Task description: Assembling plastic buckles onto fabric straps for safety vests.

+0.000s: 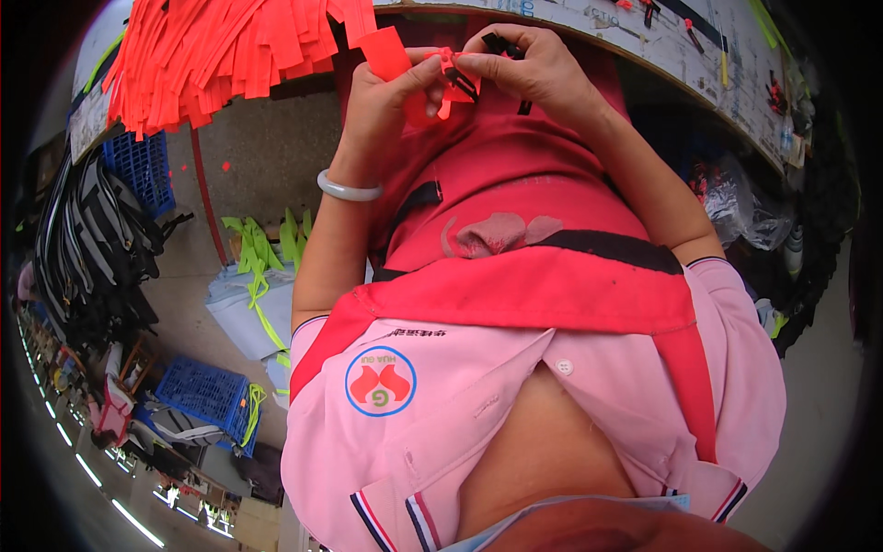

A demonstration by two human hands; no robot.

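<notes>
Just off the table's near edge, my left hand (395,97) is closed on a bright orange-red fabric strip (384,53). The strip's flat end stands up above the thumb, and more of the same colour hangs below the fingers. A small black piece (463,85) shows against the orange between the hands. My right hand (533,72) meets the left there, its thumb and forefinger pinching the small orange end. Another black item (502,46) sits within the right fingers, its lower tip poking out underneath; its kind is unclear.
A thick heap of orange-red strips (230,57) hangs over the worktable (635,29) at left. Small black and orange pieces (692,35) lie on the table at right. Blue crates (204,391), dark zipper-like strips (92,248) and a clear plastic bag (750,207) surround me.
</notes>
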